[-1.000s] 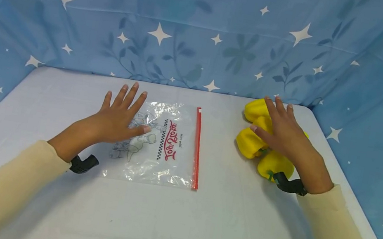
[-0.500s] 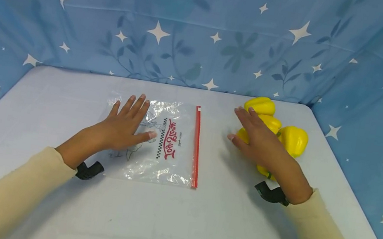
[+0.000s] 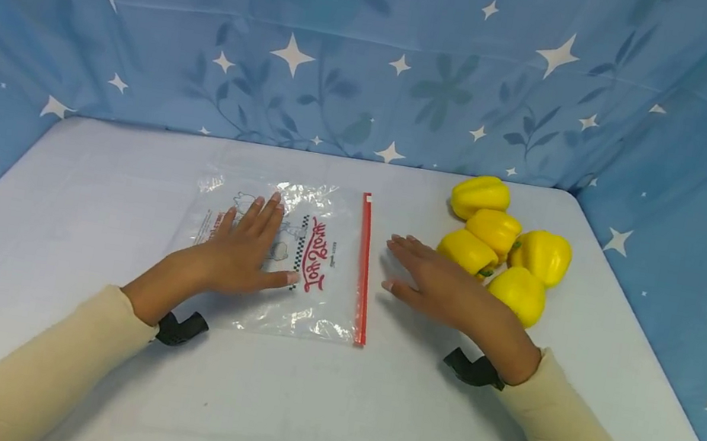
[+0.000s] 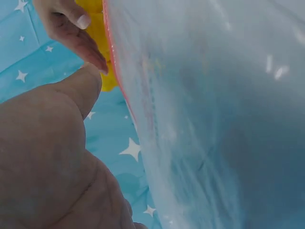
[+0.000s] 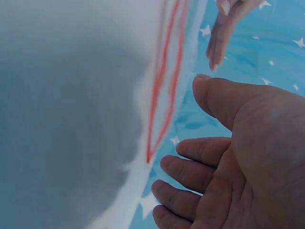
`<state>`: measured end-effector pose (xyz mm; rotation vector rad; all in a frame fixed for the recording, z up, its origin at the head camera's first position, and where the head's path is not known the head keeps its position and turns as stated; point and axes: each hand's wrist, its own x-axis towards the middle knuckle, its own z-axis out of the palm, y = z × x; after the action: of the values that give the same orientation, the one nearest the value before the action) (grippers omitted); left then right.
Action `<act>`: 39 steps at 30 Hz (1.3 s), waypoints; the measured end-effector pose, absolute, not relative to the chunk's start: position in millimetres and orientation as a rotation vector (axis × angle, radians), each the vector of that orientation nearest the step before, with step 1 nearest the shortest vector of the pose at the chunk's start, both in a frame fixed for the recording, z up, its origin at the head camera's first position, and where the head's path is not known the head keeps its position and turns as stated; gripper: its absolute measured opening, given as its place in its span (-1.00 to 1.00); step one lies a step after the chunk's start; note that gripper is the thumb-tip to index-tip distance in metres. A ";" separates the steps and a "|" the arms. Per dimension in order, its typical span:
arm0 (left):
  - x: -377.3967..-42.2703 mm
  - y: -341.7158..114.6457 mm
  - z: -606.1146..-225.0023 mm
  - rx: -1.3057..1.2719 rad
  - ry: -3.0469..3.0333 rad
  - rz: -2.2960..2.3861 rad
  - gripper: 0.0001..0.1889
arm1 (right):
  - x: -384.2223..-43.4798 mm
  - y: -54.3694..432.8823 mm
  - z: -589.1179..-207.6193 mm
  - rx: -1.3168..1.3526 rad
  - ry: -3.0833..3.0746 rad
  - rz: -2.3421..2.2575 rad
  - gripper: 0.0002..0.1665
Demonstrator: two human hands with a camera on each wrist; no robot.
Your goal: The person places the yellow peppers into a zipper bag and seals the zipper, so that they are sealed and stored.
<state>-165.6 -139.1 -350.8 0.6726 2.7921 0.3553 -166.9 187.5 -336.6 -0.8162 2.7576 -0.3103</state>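
A clear plastic zip bag (image 3: 324, 316) with a red slider edge (image 3: 364, 276) and printed cartoon figures lies flat on the white table. My left hand (image 3: 240, 253) is over the bag's left half, fingers straight and thumb stretched to the right, holding nothing. To the right of the red edge, my right hand (image 3: 440, 284) hovers with extended fingers pointing toward the bag. It also holds nothing; its palm and fingers (image 5: 188, 171) show in the right wrist view. Beyond that hand sits a cluster of several yellow bell peppers (image 3: 542, 256), the nearest pepper (image 3: 518, 293) partly behind it.
The white table (image 3: 268, 407) is bordered at the back and sides by a blue curtain (image 3: 354, 43) with white stars and leaf prints. A black wrist mount (image 3: 182, 329) sits under each wrist, close over the table.
My right hand has moved left and nearer, from over the yellow bell peppers to beside the bag's red edge, uncovering the peppers. My left hand has shifted slightly right and nearer over the bag.
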 end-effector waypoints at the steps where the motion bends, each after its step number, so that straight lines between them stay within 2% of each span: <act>1: -165.2 -138.3 -351.7 0.670 2.784 0.356 0.21 | -167.2 186.4 -339.1 -0.812 2.749 -0.296 -0.12; 23: -159.6 -121.7 -365.1 0.729 2.678 0.358 0.21 | -165.1 166.4 -355.1 -0.905 2.672 -0.211 -0.08; 32: -160.1 -118.3 -365.4 0.721 2.635 0.275 0.14 | -169.4 163.7 -357.9 -0.968 2.622 -0.205 -0.11; 39: -156.3 -116.1 -362.1 0.723 2.621 0.207 0.15 | -170.8 162.2 -359.5 -0.986 2.594 -0.171 -0.04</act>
<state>-156.3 -116.1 -362.1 0.7232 2.6215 0.2073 -170.8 162.2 -359.5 -0.9864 2.5937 -0.1711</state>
